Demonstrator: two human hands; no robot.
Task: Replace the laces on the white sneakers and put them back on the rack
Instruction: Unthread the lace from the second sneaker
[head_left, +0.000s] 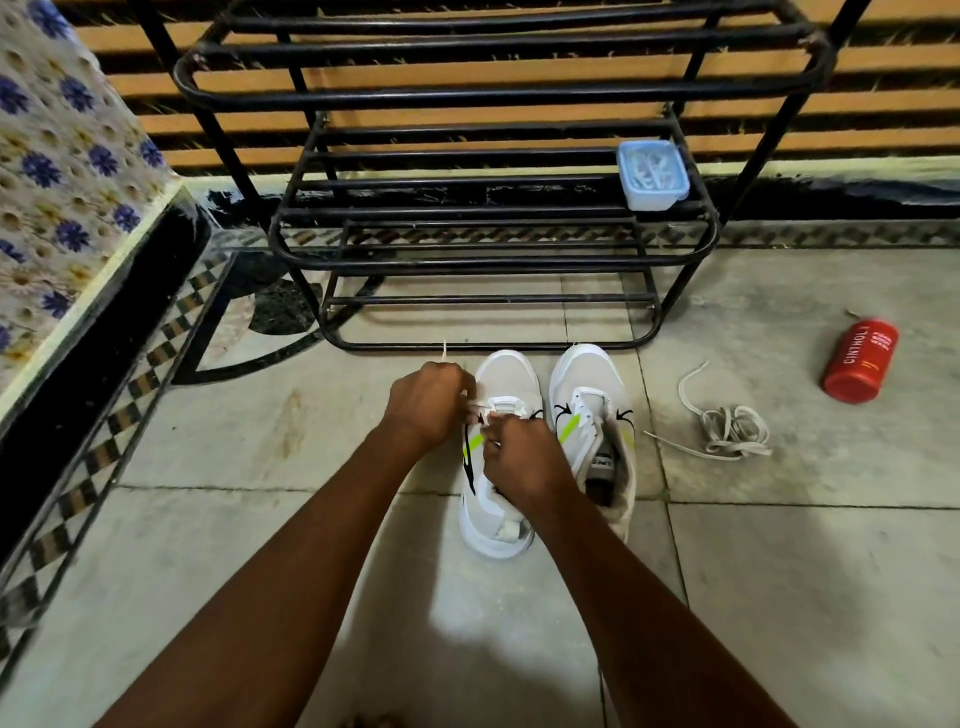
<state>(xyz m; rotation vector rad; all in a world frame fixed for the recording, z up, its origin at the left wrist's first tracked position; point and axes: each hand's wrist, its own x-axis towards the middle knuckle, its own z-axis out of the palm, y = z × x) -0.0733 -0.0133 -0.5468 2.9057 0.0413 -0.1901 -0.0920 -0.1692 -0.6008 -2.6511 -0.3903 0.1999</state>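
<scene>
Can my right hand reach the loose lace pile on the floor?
Probably yes: the lace pile lies uncovered just past the other sneaker, though the right hand is busy pinching a lace.

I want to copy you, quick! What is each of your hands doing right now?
Left hand: closed, pinching the white lace at the sneaker.
Right hand: closed, pinching the same lace.

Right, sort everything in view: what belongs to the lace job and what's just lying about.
Job in hand:
left sneaker, right sneaker, the lace pinched by the left hand and right hand, loose laces on the floor, rack.

Lying about:
red bottle on the floor, blue box on the rack, flowered cloth at the left.
</scene>
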